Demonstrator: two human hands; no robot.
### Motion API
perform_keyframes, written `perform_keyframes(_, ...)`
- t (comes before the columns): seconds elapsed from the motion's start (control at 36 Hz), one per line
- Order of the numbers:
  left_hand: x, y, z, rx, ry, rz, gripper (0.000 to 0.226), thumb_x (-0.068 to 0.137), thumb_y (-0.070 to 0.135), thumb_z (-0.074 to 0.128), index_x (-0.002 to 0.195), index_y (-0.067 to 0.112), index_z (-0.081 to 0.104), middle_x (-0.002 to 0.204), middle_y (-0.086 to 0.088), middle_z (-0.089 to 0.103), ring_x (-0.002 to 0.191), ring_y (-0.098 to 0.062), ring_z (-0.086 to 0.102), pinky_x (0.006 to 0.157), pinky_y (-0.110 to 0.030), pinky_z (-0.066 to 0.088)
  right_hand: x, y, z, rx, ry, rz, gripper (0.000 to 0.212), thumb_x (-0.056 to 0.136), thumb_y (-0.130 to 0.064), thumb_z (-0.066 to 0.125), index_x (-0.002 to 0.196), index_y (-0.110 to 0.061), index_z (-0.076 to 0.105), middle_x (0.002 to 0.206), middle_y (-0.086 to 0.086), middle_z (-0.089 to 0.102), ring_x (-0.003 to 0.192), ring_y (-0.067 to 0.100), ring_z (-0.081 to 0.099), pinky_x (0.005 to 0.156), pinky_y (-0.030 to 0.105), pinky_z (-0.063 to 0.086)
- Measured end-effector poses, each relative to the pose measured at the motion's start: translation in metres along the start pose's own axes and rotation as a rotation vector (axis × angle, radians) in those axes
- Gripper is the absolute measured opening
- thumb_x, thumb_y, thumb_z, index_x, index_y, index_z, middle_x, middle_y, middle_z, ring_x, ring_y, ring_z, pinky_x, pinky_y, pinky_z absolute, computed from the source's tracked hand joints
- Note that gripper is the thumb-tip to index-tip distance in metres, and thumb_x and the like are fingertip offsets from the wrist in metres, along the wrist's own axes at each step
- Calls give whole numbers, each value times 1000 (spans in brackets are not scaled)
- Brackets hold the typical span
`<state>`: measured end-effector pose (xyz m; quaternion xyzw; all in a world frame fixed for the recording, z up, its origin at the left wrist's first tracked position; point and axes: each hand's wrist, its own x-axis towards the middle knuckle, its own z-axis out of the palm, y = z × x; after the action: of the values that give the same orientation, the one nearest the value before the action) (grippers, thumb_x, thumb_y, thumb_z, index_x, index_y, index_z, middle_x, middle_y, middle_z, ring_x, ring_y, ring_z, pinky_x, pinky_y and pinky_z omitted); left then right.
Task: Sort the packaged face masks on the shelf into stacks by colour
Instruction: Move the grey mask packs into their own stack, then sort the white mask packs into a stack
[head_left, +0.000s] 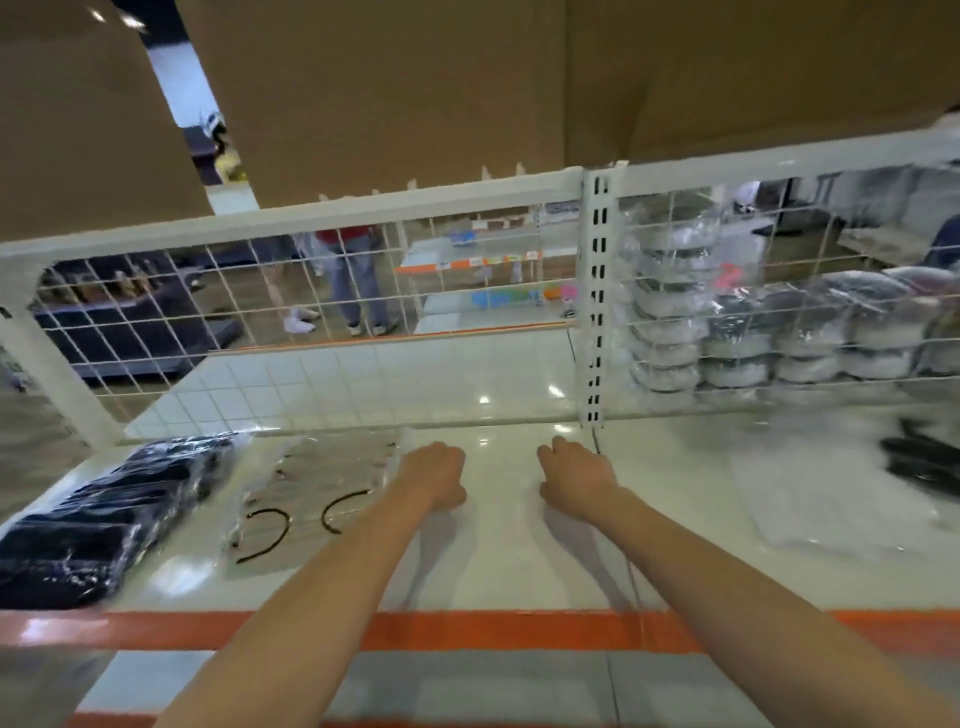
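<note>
A stack of black packaged masks (98, 519) lies at the left end of the white shelf (519, 551). Right of it lies a clear pack with white masks and black ear loops (306, 499). A blurred pile of white packaged masks (831, 493) sits at the right, with a black pack (922, 460) at its far edge. My left hand (439, 475) rests on the shelf beside the clear pack, fingers curled under, holding nothing. My right hand (576, 475) rests on the bare shelf in the middle, fingers also curled and holding nothing.
A white wire grid (311, 291) backs the shelf, split by a slotted upright post (597, 296). Behind the grid at right stand stacks of bagged round items (753, 332). Cardboard boxes (389, 93) sit overhead. An orange strip (467, 631) edges the shelf front. People stand in the aisle beyond.
</note>
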<state>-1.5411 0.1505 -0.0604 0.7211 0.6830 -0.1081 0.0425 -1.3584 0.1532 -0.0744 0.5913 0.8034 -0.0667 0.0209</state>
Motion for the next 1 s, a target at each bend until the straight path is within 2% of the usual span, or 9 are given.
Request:
perform_keyframes(0.22,18,109,-8,-118,42,141,29,90,22,52,115,11,59,123,-8,55,112,-25,54,86,-31,44,-39,104,-3,54,9,150,37,94,-22,46,128,-9,43,128,11,43,119,28,45,89,37,43)
perform_keyframes(0.5,31,228,-8,-205,-6,294,27,89,26,54,112,13,61,123,-6,58,114,-23,53,90,-31,44,-87,211,4,86,22,358,37,94,-23,45,129,-10,42,132,9,41,121,27,44,92,37,42)
perform_keyframes(0.64,31,269,-7,-214,-36,334,27,89,23,52,111,11,61,118,-6,60,108,-23,56,85,-31,46,-108,249,16,25,-61,392,62,87,-57,47,132,-14,43,134,9,41,126,28,38,100,41,34)
perform_keyframes(0.69,30,280,-6,-229,-42,337,23,89,22,52,107,11,62,112,-6,61,105,-24,57,83,-30,45,-113,253,24,3,-72,398,67,84,-63,46,132,-17,44,135,7,40,128,28,34,103,43,31)
perform_keyframes(0.75,30,288,-3,-269,-56,328,15,88,20,53,99,13,60,101,-6,60,103,-25,59,78,-29,44,-114,252,28,10,-35,397,57,89,-56,45,131,-18,45,134,7,40,127,29,34,102,43,31)
perform_keyframes(0.83,29,295,2,-368,-63,301,23,89,23,55,107,10,61,110,-6,62,105,-24,58,80,-27,43,-112,249,30,5,32,375,35,96,-32,40,127,-16,47,130,8,43,123,29,37,98,40,33)
perform_keyframes(0.89,26,298,2,-476,-65,258,23,90,26,56,105,9,61,104,-3,61,100,-22,58,79,-26,42,-111,248,29,51,63,389,30,96,-18,39,123,-13,49,127,9,45,121,29,38,95,38,37)
perform_keyframes(0.94,26,301,5,-575,-86,193,16,91,28,55,82,14,56,80,5,52,80,-17,55,70,-27,40,-110,246,28,119,62,408,30,93,-9,39,121,-11,51,124,9,45,120,30,38,92,37,40)
perform_keyframes(1.0,28,302,8,-687,-109,118,31,91,31,55,66,17,44,69,3,48,70,-18,53,67,-27,42,-109,243,29,185,73,412,29,93,-8,38,118,-11,53,121,9,46,117,29,40,91,36,41)
